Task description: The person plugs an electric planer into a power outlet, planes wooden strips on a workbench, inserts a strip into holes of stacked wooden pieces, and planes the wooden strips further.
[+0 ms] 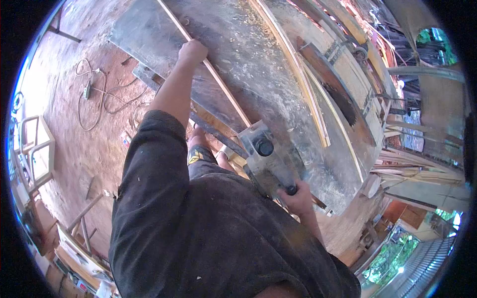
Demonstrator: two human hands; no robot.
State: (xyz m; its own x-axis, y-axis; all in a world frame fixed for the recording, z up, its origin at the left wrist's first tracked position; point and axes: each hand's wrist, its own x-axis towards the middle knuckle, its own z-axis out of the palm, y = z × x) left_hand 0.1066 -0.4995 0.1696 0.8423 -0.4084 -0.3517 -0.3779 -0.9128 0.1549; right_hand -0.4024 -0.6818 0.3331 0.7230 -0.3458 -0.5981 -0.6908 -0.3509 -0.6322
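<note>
With its fingers closed, my left hand [193, 51] grips a long thin wooden strip [226, 89] above the dusty metal worktable [218, 35]. The strip's near end meets a grey, dust-covered machine [266, 161] with a round black knob on top. Whether the strip passes inside or beneath that machine cannot be made out. My right hand [296, 198] is curled around a small dark knob on the machine's near end, its fingers partly hidden.
Longer wooden strips [298, 69] lie along the table, beside a dark toothed saw blade [343, 107]. Wood shavings litter the surface. A cable with a socket box [87, 90] is coiled on the dirt floor at left. Timber [417, 171] is stacked at right.
</note>
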